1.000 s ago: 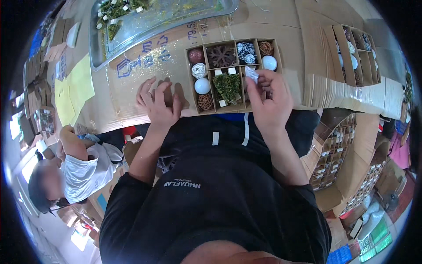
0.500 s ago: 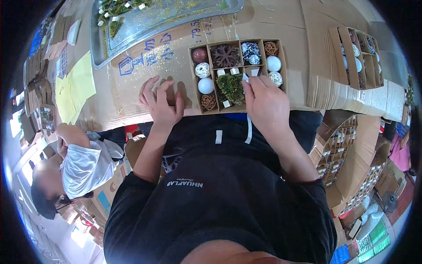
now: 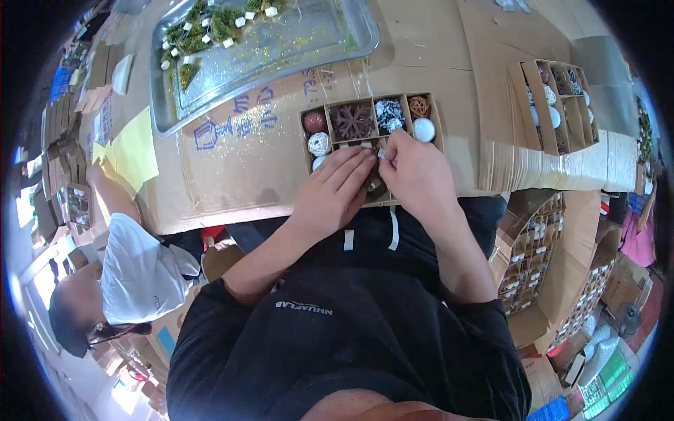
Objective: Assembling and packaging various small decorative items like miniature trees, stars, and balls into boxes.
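A brown cardboard box with compartments [image 3: 440,126] lies on the cardboard-covered table in front of me. It holds a dark red ball [image 3: 314,121], a white twine ball [image 3: 319,144], a brown snowflake [image 3: 353,121], a speckled ornament [image 3: 387,114], a wicker ball [image 3: 419,106] and a white ball [image 3: 423,130]. My left hand [image 3: 331,196] lies flat over the box's near compartments, fingers together. My right hand [image 3: 414,172] is beside it, fingertips pinching a small white piece [image 3: 382,152] over the middle of the box. What lies under both hands is hidden.
A metal tray [image 3: 351,38] with green sprigs and glitter sits at the back left. A second filled compartment box [image 3: 554,112] lies on the right. Yellow sheets [image 3: 133,151] lie left. A person in white sits at lower left [image 3: 133,274]. Stacked boxes stand on the right floor.
My left hand moved from the table beside the box onto its near compartments. My right hand shifted left to the box's middle, meeting the left hand. The green sprig is now covered.
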Available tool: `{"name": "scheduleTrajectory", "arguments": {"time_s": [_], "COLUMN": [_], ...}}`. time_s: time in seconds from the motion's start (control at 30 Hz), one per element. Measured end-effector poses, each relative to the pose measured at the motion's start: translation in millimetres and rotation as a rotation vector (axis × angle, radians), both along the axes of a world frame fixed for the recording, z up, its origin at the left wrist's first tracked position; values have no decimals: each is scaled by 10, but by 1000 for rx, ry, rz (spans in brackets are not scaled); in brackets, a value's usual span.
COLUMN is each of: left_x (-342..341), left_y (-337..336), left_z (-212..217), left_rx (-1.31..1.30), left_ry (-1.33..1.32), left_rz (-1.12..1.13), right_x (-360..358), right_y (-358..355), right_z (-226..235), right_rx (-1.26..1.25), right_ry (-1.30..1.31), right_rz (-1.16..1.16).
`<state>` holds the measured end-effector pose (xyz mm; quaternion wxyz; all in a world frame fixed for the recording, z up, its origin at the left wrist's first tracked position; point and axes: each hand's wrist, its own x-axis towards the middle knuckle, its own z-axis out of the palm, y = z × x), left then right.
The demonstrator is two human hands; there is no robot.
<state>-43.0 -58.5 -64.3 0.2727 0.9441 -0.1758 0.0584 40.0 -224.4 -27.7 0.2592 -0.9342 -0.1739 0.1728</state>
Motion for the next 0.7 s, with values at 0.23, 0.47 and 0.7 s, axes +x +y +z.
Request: {"name": "scheduleTrajectory", "arguments": {"time_s": [0.23, 0.47, 0.7], "left_x": [-30, 11, 45], "left_y": [86, 38, -37], "left_z": [-60, 79, 10], "left_rx": [-80, 46, 6], "left_ry": [-54, 6, -63], "left_rz": [-46, -82, -84], "right_x": [-81, 377, 2619], "right_y": [146, -722, -3337], "right_z": [-149, 600, 1165], "right_rx": [-184, 163, -705], "right_ry": [-72, 41, -904], "right_rz": [12, -9, -682]}}
